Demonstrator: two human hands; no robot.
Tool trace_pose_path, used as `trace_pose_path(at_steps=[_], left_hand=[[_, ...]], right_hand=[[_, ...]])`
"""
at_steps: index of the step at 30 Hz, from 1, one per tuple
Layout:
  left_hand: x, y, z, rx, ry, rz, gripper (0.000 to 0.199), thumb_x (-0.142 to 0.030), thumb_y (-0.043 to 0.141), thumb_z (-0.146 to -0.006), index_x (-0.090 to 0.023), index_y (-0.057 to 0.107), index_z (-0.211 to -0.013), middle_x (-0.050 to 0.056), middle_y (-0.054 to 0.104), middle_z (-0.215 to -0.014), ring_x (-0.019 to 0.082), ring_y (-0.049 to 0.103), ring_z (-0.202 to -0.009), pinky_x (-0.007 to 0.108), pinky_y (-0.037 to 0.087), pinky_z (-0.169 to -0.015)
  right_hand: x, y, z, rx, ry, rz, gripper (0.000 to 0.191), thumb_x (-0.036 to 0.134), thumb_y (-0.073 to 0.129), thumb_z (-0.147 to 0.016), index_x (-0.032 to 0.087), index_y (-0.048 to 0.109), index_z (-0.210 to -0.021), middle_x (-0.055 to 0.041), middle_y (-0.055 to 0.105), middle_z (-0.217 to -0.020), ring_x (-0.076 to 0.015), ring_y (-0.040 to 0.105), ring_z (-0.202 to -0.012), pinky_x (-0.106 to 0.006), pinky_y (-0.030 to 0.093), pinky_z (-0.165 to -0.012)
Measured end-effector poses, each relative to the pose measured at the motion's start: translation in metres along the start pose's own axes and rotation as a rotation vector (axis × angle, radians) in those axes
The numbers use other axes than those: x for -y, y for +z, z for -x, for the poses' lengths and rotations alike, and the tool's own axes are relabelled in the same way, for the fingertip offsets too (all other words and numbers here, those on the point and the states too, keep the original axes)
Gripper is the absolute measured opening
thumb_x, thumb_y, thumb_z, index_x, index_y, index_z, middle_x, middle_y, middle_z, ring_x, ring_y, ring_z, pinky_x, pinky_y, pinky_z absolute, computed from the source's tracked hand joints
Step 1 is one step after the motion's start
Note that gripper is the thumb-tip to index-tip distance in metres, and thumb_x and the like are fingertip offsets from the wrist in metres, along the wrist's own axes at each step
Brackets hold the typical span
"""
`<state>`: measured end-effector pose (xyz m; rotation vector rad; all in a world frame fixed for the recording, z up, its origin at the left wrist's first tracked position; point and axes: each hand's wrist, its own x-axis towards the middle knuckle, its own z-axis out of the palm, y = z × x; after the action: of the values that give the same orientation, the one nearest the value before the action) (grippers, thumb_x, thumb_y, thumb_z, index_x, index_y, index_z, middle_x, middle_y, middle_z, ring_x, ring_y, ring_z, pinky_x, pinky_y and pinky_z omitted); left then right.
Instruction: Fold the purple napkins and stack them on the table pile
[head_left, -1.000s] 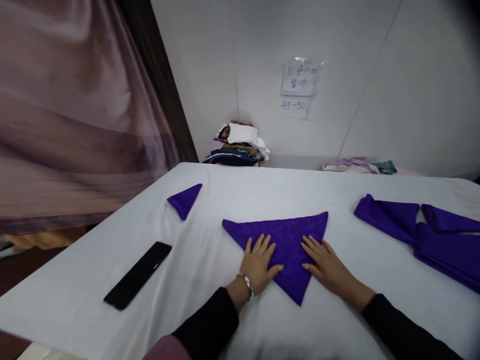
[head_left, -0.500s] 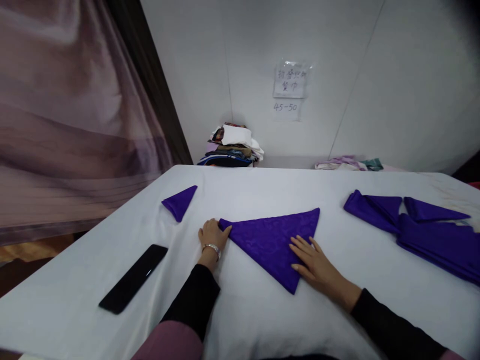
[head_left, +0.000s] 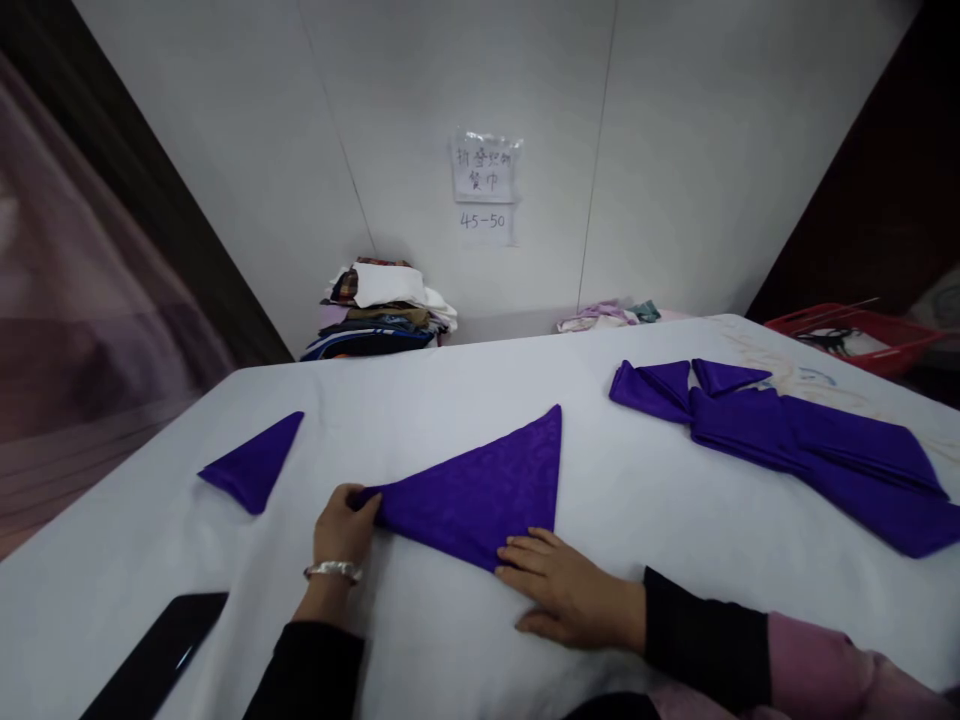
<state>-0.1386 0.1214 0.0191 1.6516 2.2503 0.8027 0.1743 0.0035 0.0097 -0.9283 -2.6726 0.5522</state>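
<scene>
Head view: your purple cloth (head_left: 472, 490) lies as a triangle
Left hand (head_left: 343, 530): you pinch its left corner
Right hand (head_left: 574, 590): flat, unclenched, touching its near corner

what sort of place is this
Probably an indoor workroom for textiles, though I can't be sure: folded purple cloths lie on a white-covered table, a stack of mixed fabrics sits behind it, and handwritten paper signs are up on the plain wall.
</scene>
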Motion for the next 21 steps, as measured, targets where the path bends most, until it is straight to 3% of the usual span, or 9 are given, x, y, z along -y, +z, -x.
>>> trace_pose_path(at_steps=[7,13,17,21], left_hand=[[0.022,-0.025,0.024,0.101,-0.116,0.342,0.046,-0.038,0.061,-0.057,-0.021,0.062,-0.1,0.003,0.065,-0.082,0.019,0.059,-0.068,0.029,0.048,-0.058],[0.021,-0.058,0.063,0.24,-0.138,0.551,0.049,-0.044,0.071,-0.054,-0.022,0.066,-0.097,0.005,0.069,-0.096,0.021,0.062,-0.074,0.023,0.047,-0.048],[0.023,-0.072,0.076,0.288,-0.123,0.599,0.044,-0.045,0.075,-0.051,-0.023,0.07,-0.089,0.004,0.07,-0.091,0.023,0.063,-0.08,0.025,0.052,-0.054],[0.015,-0.079,0.094,0.406,-0.119,0.615,0.038,-0.046,0.075,-0.053,-0.023,0.071,-0.083,0.005,0.071,-0.086,0.026,0.064,-0.086,0.033,0.055,-0.071]], right_hand=[[0.0,0.002,0.011,-0.167,-0.017,0.07,0.039,0.011,0.037,-0.089,0.013,0.046,-0.126,-0.0115,0.056,-0.121,-0.02,0.046,-0.112,-0.04,0.037,-0.096],[-0.006,0.008,0.025,-0.241,-0.025,0.11,0.039,0.007,0.039,-0.086,0.014,0.049,-0.123,-0.0114,0.059,-0.112,-0.0202,0.05,-0.1,-0.038,0.043,-0.087],[-0.012,0.005,0.035,-0.264,-0.003,0.148,0.038,0.005,0.037,-0.087,0.014,0.05,-0.122,-0.0114,0.06,-0.105,-0.0192,0.052,-0.094,-0.038,0.044,-0.083],[-0.027,-0.007,0.049,-0.311,0.037,0.187,0.034,0.008,0.035,-0.09,0.016,0.052,-0.119,-0.0099,0.061,-0.098,-0.0188,0.053,-0.088,-0.038,0.044,-0.08]])
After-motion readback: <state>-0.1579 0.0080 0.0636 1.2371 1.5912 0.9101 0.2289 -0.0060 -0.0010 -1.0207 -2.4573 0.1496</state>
